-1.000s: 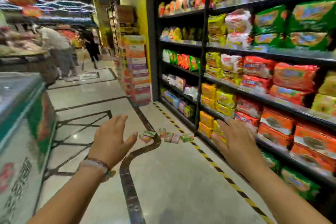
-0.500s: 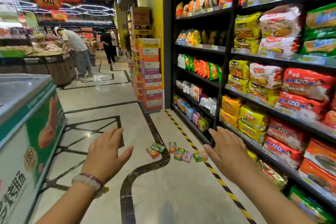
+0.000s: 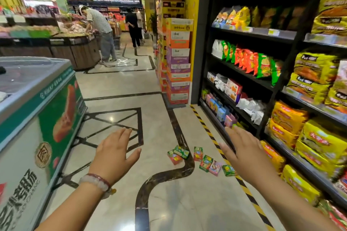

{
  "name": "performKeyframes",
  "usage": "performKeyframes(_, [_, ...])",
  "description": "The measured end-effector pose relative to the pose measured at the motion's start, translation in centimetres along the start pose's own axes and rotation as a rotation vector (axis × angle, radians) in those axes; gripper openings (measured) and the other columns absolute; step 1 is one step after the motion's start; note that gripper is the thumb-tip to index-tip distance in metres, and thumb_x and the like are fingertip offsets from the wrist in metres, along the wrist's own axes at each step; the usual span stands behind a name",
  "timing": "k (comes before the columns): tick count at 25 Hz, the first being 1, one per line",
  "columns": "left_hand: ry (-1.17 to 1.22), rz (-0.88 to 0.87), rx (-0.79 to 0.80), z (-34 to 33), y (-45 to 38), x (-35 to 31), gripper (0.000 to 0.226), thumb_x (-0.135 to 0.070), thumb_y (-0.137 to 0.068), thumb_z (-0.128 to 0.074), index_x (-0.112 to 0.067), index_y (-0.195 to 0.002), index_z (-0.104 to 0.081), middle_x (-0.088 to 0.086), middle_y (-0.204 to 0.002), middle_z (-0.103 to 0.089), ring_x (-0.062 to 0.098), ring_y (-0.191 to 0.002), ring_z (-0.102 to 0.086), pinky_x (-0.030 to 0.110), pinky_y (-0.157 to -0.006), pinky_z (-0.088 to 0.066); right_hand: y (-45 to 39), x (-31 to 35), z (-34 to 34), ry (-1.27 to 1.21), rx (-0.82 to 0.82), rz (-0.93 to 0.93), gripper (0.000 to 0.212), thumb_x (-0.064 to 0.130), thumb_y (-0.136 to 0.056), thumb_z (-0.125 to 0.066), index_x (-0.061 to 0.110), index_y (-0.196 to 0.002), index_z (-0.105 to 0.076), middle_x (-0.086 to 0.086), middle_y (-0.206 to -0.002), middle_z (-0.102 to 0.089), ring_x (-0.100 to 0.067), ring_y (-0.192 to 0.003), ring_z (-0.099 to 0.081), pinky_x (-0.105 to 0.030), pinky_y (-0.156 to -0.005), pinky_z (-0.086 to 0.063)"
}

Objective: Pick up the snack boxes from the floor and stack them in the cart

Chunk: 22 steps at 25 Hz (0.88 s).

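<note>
Both hands, left [image 3: 114, 153] and right [image 3: 244, 153], spread empty fingers; boxes [image 3: 201, 158] lie beyond the fingertips, labels blurred.

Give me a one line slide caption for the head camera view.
Both open hands, left and right, reach toward snack boxes scattered on the supermarket floor.

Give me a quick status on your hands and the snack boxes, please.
Left hand and right hand open, empty. Snack boxes scattered on floor ahead, untouched. No cart in view; path clear.
</note>
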<state>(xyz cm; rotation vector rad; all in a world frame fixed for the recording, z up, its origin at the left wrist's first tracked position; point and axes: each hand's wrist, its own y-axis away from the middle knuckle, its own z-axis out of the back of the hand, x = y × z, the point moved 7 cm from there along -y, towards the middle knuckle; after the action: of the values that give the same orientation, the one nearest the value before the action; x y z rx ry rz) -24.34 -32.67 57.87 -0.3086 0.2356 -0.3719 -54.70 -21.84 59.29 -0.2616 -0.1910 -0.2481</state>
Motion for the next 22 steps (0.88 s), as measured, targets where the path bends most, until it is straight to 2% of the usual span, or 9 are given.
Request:
performKeyframes(6, [-0.032, -0.053, 0.065, -5.1, -12.7, 5.1, 0.082, -0.065, -0.075, -0.024, -0.013, -0.133, -0.049, 0.008, -0.133, -0.052, 0.028, -0.120, -0.052, 0.046, -0.099, -0.040, -11.9, 1.7, -6.5, -0.040, 0.049, -0.084, 0.060, 0.057, -0.095, -0.021, 0.030, -0.149, -0.017, 0.003, -0.156, -0.017, -0.016, -0.143, -0.013, -0.033, -0.114, -0.012])
performKeyframes(9, [-0.026, -0.077, 0.098, -7.0, -18.3, 6.3, 0.074, -0.061, -0.082, -0.037, -0.013, -0.137, -0.044, 0.009, -0.138, -0.048, 0.028, -0.125, -0.047, 0.046, -0.103, -0.037, -16.8, 1.8, -8.7, -0.032, 0.070, -0.113, 0.058, 0.052, -0.096, -0.024, 0.029, -0.149, -0.018, 0.002, -0.155, -0.018, -0.017, -0.142, -0.014, -0.034, -0.113, -0.014])
performKeyframes(11, [-0.015, -0.090, 0.111, -8.5, -21.7, 6.4, 0.072, -0.058, -0.082, -0.040, -0.012, -0.138, -0.043, 0.010, -0.139, -0.047, 0.029, -0.127, -0.045, 0.046, -0.104, -0.035, -19.9, 1.6, -9.7, -0.041, 0.059, -0.125, 0.058, 0.050, -0.096, -0.026, 0.027, -0.148, -0.021, 0.001, -0.154, -0.021, -0.018, -0.141, -0.016, -0.035, -0.113, -0.016])
performKeyframes(15, [-0.008, -0.151, 0.105, -12.3, -27.4, 6.0, 0.077, -0.059, -0.078, -0.029, -0.006, -0.130, -0.051, 0.014, -0.128, -0.056, 0.033, -0.114, -0.055, 0.049, -0.093, -0.044, -25.8, 0.4, -12.2, -0.049, 0.079, -0.117, 0.058, 0.050, -0.096, -0.027, 0.025, -0.147, -0.023, 0.000, -0.153, -0.024, -0.020, -0.140, -0.019, -0.036, -0.112, -0.018])
performKeyframes(22, [0.029, -0.113, 0.164, -21.1, -39.1, 3.7, 0.075, -0.057, -0.079, -0.031, -0.003, -0.129, -0.051, 0.017, -0.127, -0.055, 0.036, -0.114, -0.054, 0.050, -0.094, -0.043, -39.1, -5.3, -19.2, -0.103, 0.156, -0.094, 0.056, 0.047, -0.097, -0.030, 0.025, -0.147, -0.022, -0.002, -0.155, -0.020, -0.021, -0.141, -0.016, -0.037, -0.113, -0.016])
